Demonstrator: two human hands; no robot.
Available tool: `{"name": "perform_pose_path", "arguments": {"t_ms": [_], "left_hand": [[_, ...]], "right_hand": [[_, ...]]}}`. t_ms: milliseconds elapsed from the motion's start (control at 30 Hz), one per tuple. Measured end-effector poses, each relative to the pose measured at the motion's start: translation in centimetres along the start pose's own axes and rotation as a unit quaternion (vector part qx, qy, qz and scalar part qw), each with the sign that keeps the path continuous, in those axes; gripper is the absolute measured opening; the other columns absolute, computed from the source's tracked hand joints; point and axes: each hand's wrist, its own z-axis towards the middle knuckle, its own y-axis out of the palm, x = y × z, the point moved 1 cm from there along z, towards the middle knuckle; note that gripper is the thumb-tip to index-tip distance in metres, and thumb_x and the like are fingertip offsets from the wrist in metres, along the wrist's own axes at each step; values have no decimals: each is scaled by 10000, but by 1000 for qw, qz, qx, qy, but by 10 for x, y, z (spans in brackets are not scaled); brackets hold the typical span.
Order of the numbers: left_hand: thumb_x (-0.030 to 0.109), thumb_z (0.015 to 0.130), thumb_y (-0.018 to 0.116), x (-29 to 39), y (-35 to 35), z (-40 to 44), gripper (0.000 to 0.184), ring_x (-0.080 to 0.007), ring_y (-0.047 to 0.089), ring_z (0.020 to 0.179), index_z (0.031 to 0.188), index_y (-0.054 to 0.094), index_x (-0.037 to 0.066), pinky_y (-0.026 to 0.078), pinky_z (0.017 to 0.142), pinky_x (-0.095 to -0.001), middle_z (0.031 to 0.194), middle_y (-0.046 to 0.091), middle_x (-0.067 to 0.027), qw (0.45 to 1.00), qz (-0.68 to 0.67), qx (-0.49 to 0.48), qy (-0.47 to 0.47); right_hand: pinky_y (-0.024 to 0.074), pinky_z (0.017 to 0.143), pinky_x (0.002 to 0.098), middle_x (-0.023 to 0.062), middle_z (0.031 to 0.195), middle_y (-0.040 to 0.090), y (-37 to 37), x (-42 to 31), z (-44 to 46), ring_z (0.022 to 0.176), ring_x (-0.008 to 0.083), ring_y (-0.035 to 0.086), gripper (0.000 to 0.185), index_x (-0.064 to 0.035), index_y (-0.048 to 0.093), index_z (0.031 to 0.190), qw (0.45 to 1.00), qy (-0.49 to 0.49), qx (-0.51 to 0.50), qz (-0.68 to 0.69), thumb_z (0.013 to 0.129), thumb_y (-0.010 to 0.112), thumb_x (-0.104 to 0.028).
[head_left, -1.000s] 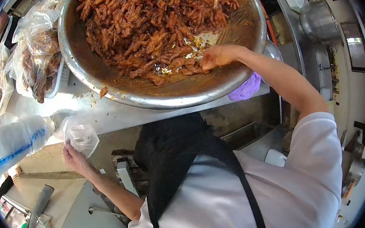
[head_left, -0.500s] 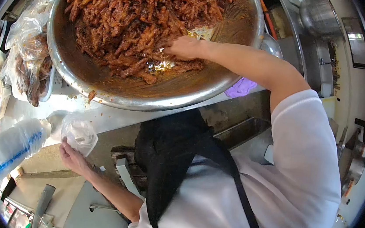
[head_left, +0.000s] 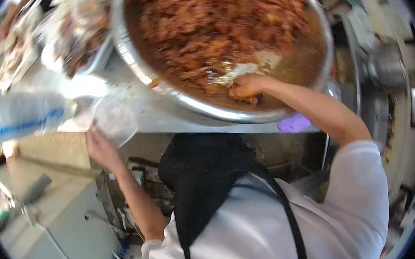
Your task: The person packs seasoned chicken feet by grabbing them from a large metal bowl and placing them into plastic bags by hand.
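A wide steel bowl (head_left: 209, 108) holds a heap of glossy reddish-brown chicken feet (head_left: 217, 30). Inside its near right side, my right hand (head_left: 247, 85) has curled fingers closed around a few chicken feet, low against the wall. Just beside that hand, the bowl's shiny bottom shows through the sauce. My left hand (head_left: 101, 146) grips the rim of a clear plastic tub (head_left: 117, 121), held at the near table edge to the left of the bowl. Motion blur softens the heap and both hands.
Left of the bowl, clear bags of brownish food (head_left: 79, 32) sit in a white basket (head_left: 100, 54). A plastic-wrapped stack with blue print (head_left: 26, 114) lies beside the tub. A purple cloth (head_left: 294, 123) is tucked under the bowl's right side on the metal table (head_left: 161, 112).
The camera view has turned, shifting the bowl rightward in the picture. My right hand has drawn from the heap toward the bowl's near wall and closed on chicken feet. My left hand keeps the tub.
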Motion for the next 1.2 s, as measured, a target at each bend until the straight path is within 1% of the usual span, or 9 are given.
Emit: {"name": "perform_pose_path", "arguments": {"t_ms": [100, 267, 400, 533, 633, 767, 1000, 1100, 1200], "left_hand": [[184, 957, 489, 14, 4, 3, 306, -108, 527, 625, 1153, 622, -11, 428, 525, -260, 743, 618, -59, 999, -50, 21, 1], [176, 961, 474, 37, -2, 17, 313, -70, 437, 549, 1153, 616, -27, 343, 467, -232, 622, 499, 17, 992, -121, 10, -29], [274, 975, 450, 84, -18, 17, 355, -45, 431, 576, 1134, 630, 13, 329, 488, -201, 682, 524, 7, 974, -220, -20, -40], [305, 983, 444, 62, -29, 38, 370, -38, 461, 634, 1127, 622, 15, 344, 498, -192, 835, 597, -9, 947, -314, -51, -49], [277, 975, 469, 37, -37, 62, 353, -40, 474, 639, 1110, 612, -16, 336, 486, -180, 874, 607, -21, 932, -335, -95, -98], [241, 973, 467, 0, -23, 102, 341, -50, 448, 535, 1116, 599, -39, 339, 447, -183, 819, 605, -36, 890, -386, -194, -144], [189, 958, 498, 55, 5, 129, 283, -43, 334, 449, 1094, 624, -25, 298, 402, -209, 581, 414, 45, 826, -418, -348, -148], [218, 955, 509, 86, 12, 126, 294, -37, 331, 459, 1079, 634, -17, 281, 400, -200, 573, 404, 63, 814, -415, -380, -141], [242, 951, 520, 86, -1, 128, 301, -29, 335, 460, 1065, 645, -6, 277, 394, -197, 578, 407, 78, 899, -296, -316, -70]], "right_hand": [[377, 1006, 461, 187, 1290, 497, -33, -74, -50, 1149, 356, 496, 596, -47, 574, 1186, 959, -114, 90, 243, 831, 527, -523], [511, 720, 360, 64, 971, 610, -78, -143, -75, 851, 177, 600, 376, -100, 590, 1031, 766, -262, -18, 586, 805, 619, -400], [522, 572, 399, 52, 831, 627, -73, -249, -45, 681, 192, 620, 257, -99, 609, 965, 747, -171, -102, 634, 885, 530, -330], [521, 538, 394, 70, 761, 606, -37, -356, 102, 628, 198, 611, 131, -91, 587, 899, 480, -259, -124, 829, 901, 498, -186], [522, 682, 388, 76, 876, 628, -47, -384, 112, 830, 202, 623, 181, -64, 597, 1042, 570, -180, -23, 801, 895, 574, -168], [453, 527, 302, 42, 712, 586, -51, -383, 105, 618, 166, 576, 153, -94, 572, 805, 612, -339, -136, 701, 904, 545, -206], [415, 455, 269, 27, 708, 600, -66, -357, 93, 580, 148, 567, 119, -115, 583, 839, 465, -303, 5, 832, 890, 523, -204], [525, 611, 280, 64, 842, 625, -59, -324, 123, 721, 169, 620, 90, -53, 583, 920, 395, -338, 3, 854, 842, 594, -95], [538, 763, 299, 94, 951, 619, -47, -298, 100, 855, 202, 628, 178, -5, 569, 993, 326, -280, 57, 901, 815, 575, 1]]}}
